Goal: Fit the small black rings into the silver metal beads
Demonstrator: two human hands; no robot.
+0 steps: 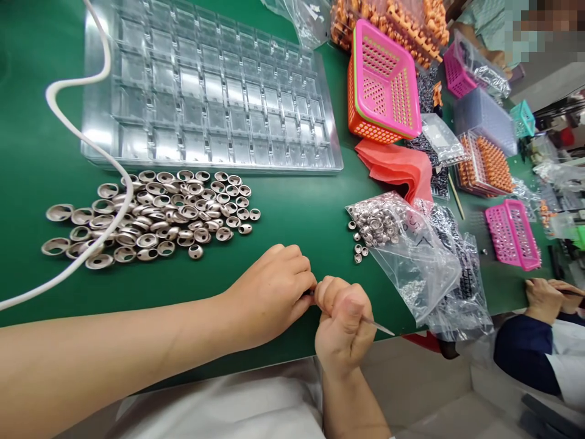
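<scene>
Your left hand point(276, 296) pinches a dark piece point(311, 292) against your right hand point(345, 320), which clenches a thin tool point(380, 327), both braced together probably for steadiness, while rings point(146, 210) lie left of the grip, likely for easy reach.

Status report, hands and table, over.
Left hand pinching small dark piece; right hand gripping thin pointed tool. Metal rings piled on green table. White cable crosses rings in view.

open lane of green table point(299, 207) between metal rings point(188, 211) and plastic bag point(414, 271), transparent tray point(219, 91) across its far end
</scene>
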